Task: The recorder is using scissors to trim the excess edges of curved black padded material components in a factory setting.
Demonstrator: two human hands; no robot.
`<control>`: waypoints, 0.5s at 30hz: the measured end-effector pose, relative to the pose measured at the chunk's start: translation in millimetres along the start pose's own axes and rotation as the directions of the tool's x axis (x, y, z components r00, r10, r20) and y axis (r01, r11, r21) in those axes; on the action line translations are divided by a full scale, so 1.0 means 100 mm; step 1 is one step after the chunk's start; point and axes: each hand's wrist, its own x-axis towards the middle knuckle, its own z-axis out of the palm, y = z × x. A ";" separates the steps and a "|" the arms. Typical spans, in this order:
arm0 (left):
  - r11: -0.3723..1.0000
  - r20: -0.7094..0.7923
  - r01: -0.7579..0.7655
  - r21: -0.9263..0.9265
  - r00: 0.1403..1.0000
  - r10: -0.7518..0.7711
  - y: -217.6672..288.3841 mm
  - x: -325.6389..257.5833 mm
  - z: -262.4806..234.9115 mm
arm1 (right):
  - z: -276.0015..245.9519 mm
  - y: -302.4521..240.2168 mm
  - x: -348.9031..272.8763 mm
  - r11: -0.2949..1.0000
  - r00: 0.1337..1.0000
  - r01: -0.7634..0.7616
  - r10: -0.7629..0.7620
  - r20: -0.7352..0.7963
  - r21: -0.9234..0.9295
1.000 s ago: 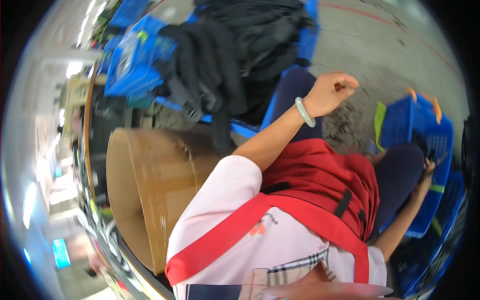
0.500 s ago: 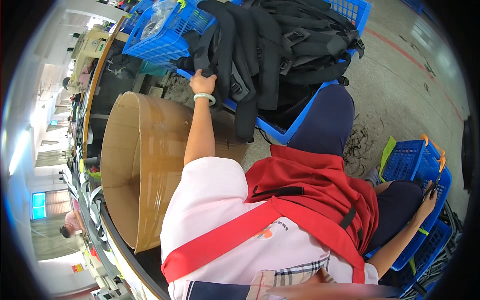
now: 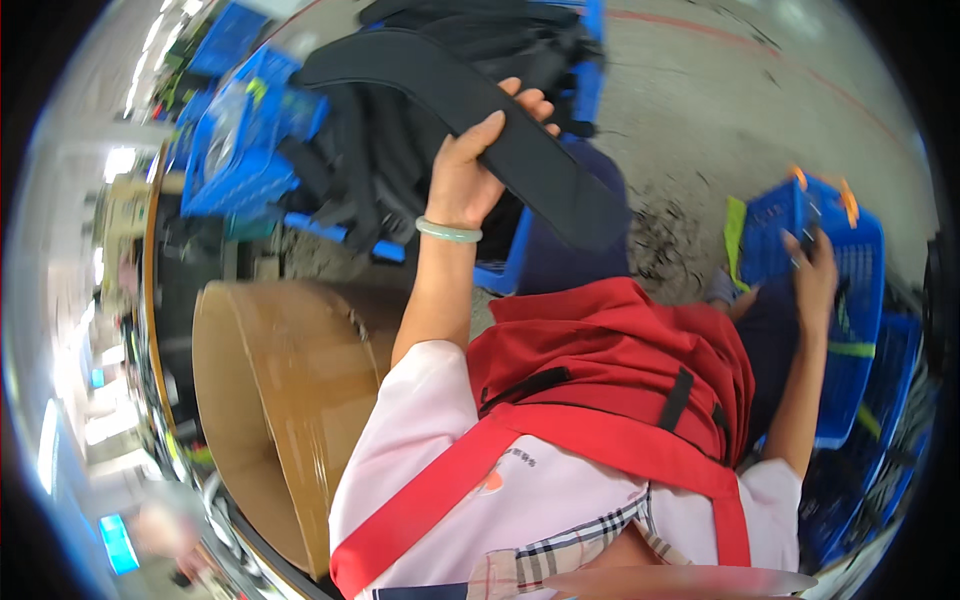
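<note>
Over the near side of a large blue crate (image 3: 596,55) piled with black strap pieces, the left hand (image 3: 480,160) grasps a black padded strap (image 3: 560,185) partway along its length. Its thumb presses on the upper face, while the fingers come round from beneath and curl past the far edge. The left forearm reaches straight forward from the sleeve, a pale green bangle (image 3: 449,231) at the wrist. The strap slants across the view: one curved end is above the pile, the other above the person's dark-trousered left leg.

Out to the right, the other arm extends forward alongside the thigh, and the right hand (image 3: 815,262) is closed around a small dark tool (image 3: 812,212), too blurred to identify, by a blue basket (image 3: 862,275). A red apron (image 3: 620,350) covers the lap; an open cardboard box (image 3: 310,370) stands at the left.
</note>
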 end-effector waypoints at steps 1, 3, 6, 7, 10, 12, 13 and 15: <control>0.997 -0.020 0.057 0.048 0.998 -0.056 -0.18 0.06 0.15 | 0.18 -0.20 -0.10 0.975 0.997 -0.044 0.030 0.067 0.217; 0.984 0.088 0.159 0.085 0.982 -0.167 -0.54 0.18 0.43 | 0.40 -0.41 -0.20 0.867 0.962 -0.100 -0.041 0.270 0.489; 0.954 0.190 0.268 0.134 0.938 -0.290 -0.97 0.26 0.70 | 0.49 -0.87 -0.32 0.744 0.896 -0.168 -0.159 0.415 0.647; 0.943 0.209 0.268 0.197 0.928 -0.308 -1.10 0.27 0.73 | 0.50 -0.89 -0.33 0.664 0.864 -0.206 -0.221 0.451 0.719; 0.919 0.230 0.295 0.263 0.906 -0.356 -1.33 0.34 0.72 | 0.51 -0.88 -0.37 0.652 0.842 -0.234 -0.236 0.486 0.721; 0.928 0.266 0.312 0.204 0.895 -0.359 -1.41 0.37 0.70 | 0.54 -0.80 -0.37 0.596 0.841 -0.308 -0.194 0.504 0.742; 0.925 0.265 0.321 0.203 0.892 -0.367 -1.45 0.37 0.69 | 0.57 -0.77 -0.37 0.538 0.833 -0.371 -0.168 0.527 0.757; 0.921 0.252 0.372 0.117 0.886 -0.390 -1.50 0.36 0.68 | 0.61 -0.71 -0.36 0.527 0.824 -0.389 -0.169 0.541 0.756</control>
